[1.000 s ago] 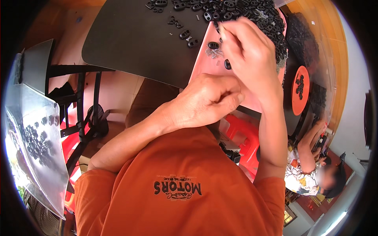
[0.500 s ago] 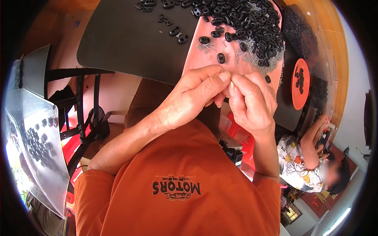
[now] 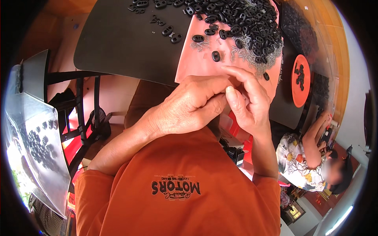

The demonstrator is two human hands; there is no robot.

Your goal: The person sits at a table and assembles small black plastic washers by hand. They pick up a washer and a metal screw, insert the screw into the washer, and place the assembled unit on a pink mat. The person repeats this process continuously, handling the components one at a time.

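Note:
My left hand [image 3: 193, 103] is closed above the near edge of the pink sheet [image 3: 188, 67], its thumb and fingers curled together. Anything in its grip is hidden. Facing it, my right hand [image 3: 251, 100] has its thumb raised and its index finger stretched across the left fingertips, with a gap between the two; nothing shows in that gap. Just beyond my hands lies a single black oval toggle with two holes [image 3: 215, 56]. A large heap of similar black toggles [image 3: 236, 19] covers the far part of the sheet, with thin grey spring-like bits [image 3: 252, 55] scattered along its near side.
A dark tabletop [image 3: 122, 43] extends left, with a few loose black pieces [image 3: 167, 30]. To the right is an orange-red plate [image 3: 301, 96] holding small black parts. A clear bin with black pieces [image 3: 35, 157] and a black chair frame [image 3: 80, 106] stand left. Another person [image 3: 303, 157] sits right.
My hands have shifted slightly down from the sheet. The right thumb and index finger have parted from their pinch, and the left hand has turned and curled more.

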